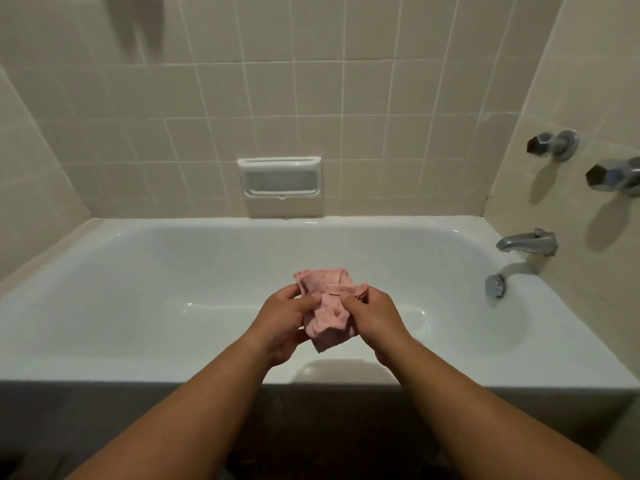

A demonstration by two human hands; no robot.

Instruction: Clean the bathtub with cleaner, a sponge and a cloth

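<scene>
The person is holding the cloth (327,306) bunched between both hands over the tub (138,271), probably gathering it into a wad for wiping. The left hand (282,320) is pinching its 9 o'clock edge with curled fingers, and the right hand (375,318) is gripping the 3 o'clock edge likewise. Both forearms are reaching forward, converging over the near rim. The spout (526,242) is sitting at 2 o'clock.
</scene>
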